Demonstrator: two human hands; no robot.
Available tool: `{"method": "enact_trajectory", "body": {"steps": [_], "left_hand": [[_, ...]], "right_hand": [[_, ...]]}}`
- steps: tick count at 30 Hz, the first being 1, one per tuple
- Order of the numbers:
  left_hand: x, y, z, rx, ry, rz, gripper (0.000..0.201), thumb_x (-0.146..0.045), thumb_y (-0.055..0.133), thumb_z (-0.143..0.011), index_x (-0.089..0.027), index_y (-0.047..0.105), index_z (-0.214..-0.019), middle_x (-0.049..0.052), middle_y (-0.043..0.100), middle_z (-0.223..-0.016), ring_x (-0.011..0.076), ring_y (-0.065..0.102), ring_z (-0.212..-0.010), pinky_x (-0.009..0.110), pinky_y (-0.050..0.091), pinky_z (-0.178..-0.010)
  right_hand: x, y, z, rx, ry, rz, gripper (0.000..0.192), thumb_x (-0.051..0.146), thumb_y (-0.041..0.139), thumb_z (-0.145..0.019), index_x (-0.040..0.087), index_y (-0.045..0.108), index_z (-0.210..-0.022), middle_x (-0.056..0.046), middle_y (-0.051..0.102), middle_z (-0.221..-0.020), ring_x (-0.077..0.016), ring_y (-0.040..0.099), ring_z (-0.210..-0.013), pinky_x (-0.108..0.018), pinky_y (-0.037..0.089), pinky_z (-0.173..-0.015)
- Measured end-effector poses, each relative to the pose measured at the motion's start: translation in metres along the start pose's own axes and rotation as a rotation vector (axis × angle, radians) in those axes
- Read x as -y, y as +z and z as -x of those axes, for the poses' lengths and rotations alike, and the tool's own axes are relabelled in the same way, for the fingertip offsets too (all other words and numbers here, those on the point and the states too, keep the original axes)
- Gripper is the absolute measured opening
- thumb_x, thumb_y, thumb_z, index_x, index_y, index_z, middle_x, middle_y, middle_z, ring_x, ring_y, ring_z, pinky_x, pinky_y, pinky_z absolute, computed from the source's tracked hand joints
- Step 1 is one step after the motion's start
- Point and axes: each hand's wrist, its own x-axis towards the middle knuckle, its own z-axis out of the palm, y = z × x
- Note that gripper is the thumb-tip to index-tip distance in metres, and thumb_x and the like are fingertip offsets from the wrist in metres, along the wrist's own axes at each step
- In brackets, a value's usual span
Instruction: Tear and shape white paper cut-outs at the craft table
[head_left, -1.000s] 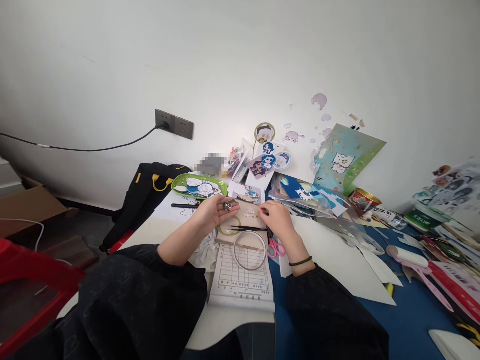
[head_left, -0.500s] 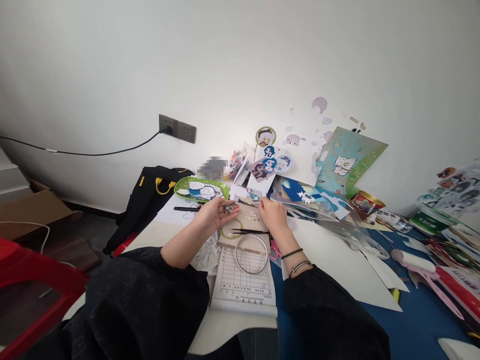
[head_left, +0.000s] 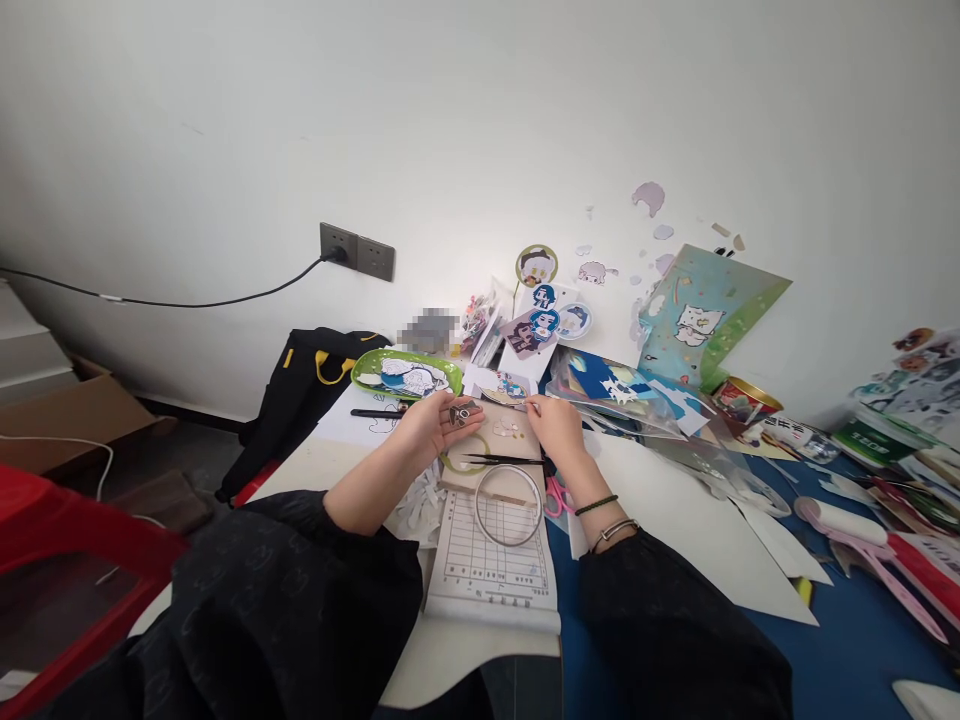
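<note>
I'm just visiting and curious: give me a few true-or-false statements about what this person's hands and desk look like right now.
1. The left hand holds a small dark cutout. True.
2. A metal ring lies on the lined notepad. True.
3. The green tray sits on the floor. False: it sits on the table, beyond the left hand.
4. The right hand grips the pink scissors. False: they lie on the table beside that wrist.

Green tray [head_left: 367, 372]; pink scissors [head_left: 556, 497] (handles); blue tabletop [head_left: 825, 660].
</note>
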Motion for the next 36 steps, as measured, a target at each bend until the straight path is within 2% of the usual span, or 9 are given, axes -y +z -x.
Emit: {"method": "enact_trajectory", "body": {"steps": [5, 9, 11, 15, 18, 24, 29, 36], "left_hand": [[-0.001, 0.000, 0.001, -0.001, -0.001, -0.002, 0.023, -0.013, 0.038, -0.089, -0.003, 0.056, -0.099, 0.022, 0.069, -0.088, 0.0229, 0.072, -0.074, 0.028, 0.061, -0.066], [-0.001, -0.001, -0.002, 0.002, 0.000, 0.011, 0.021, -0.013, 0.039, -0.088, -0.004, 0.056, -0.098, 0.020, 0.069, -0.085, 0.0225, 0.072, -0.073, 0.027, 0.061, -0.066], [0.000, -0.001, -0.002, 0.004, 0.001, 0.016, 0.021, -0.013, 0.039, -0.088, -0.005, 0.056, -0.097, 0.019, 0.070, -0.084, 0.0225, 0.072, -0.073, 0.027, 0.061, -0.066], [0.000, -0.002, -0.003, 0.004, 0.000, 0.020, 0.020, -0.012, 0.039, -0.088, -0.004, 0.056, -0.095, 0.021, 0.069, -0.084, 0.0228, 0.072, -0.072, 0.028, 0.061, -0.066], [0.001, -0.002, -0.002, 0.000, 0.004, 0.024, 0.019, -0.012, 0.040, -0.088, -0.004, 0.056, -0.094, 0.021, 0.069, -0.085, 0.0230, 0.072, -0.073, 0.028, 0.061, -0.066], [0.000, -0.002, -0.003, -0.004, 0.006, 0.019, 0.020, -0.012, 0.039, -0.088, -0.004, 0.057, -0.094, 0.020, 0.070, -0.082, 0.0232, 0.072, -0.072, 0.028, 0.061, -0.065], [-0.001, -0.001, -0.003, -0.002, 0.009, 0.026, 0.020, -0.012, 0.039, -0.087, -0.005, 0.056, -0.096, 0.019, 0.070, -0.081, 0.0225, 0.072, -0.072, 0.028, 0.061, -0.067], [0.000, -0.001, -0.001, -0.003, 0.011, 0.037, 0.020, -0.012, 0.039, -0.088, -0.006, 0.057, -0.095, 0.019, 0.071, -0.080, 0.0225, 0.072, -0.073, 0.029, 0.061, -0.067]], "right_hand": [[-0.011, -0.007, 0.002, 0.014, -0.018, -0.107, 0.032, 0.027, 0.043, -0.091, 0.018, 0.072, -0.103, -0.005, 0.070, -0.068, -0.0162, 0.060, -0.063, -0.024, 0.036, -0.058], [-0.018, -0.025, 0.010, 0.131, -0.128, -0.162, 0.026, 0.029, 0.051, -0.088, 0.020, 0.075, -0.095, -0.001, 0.068, -0.061, -0.0140, 0.057, -0.056, -0.023, 0.035, -0.054], [-0.018, -0.033, 0.015, 0.193, -0.188, -0.167, 0.022, 0.028, 0.056, -0.085, 0.023, 0.076, -0.090, -0.001, 0.071, -0.065, -0.0147, 0.059, -0.059, -0.023, 0.035, -0.054], [-0.010, -0.040, 0.022, 0.259, -0.258, -0.134, 0.020, 0.022, 0.058, -0.082, 0.028, 0.077, -0.090, -0.001, 0.076, -0.088, -0.0172, 0.066, -0.078, -0.023, 0.039, -0.062], [-0.004, -0.041, 0.024, 0.262, -0.269, -0.068, 0.022, 0.020, 0.056, -0.083, 0.027, 0.076, -0.089, -0.002, 0.076, -0.090, -0.0182, 0.066, -0.083, -0.024, 0.038, -0.063], [0.006, -0.040, 0.026, 0.232, -0.267, 0.098, 0.029, 0.017, 0.049, -0.085, 0.020, 0.074, -0.070, -0.008, 0.072, -0.073, -0.0193, 0.064, -0.070, -0.028, 0.029, -0.056], [0.006, -0.035, 0.025, 0.206, -0.236, 0.154, 0.027, 0.021, 0.048, -0.085, 0.022, 0.074, -0.077, -0.007, 0.073, -0.075, -0.0188, 0.064, -0.071, -0.028, 0.026, -0.055], [0.004, -0.030, 0.024, 0.192, -0.227, 0.177, 0.027, 0.025, 0.047, -0.088, 0.025, 0.074, -0.085, -0.005, 0.073, -0.078, -0.0191, 0.064, -0.073, -0.027, 0.030, -0.057]]}}
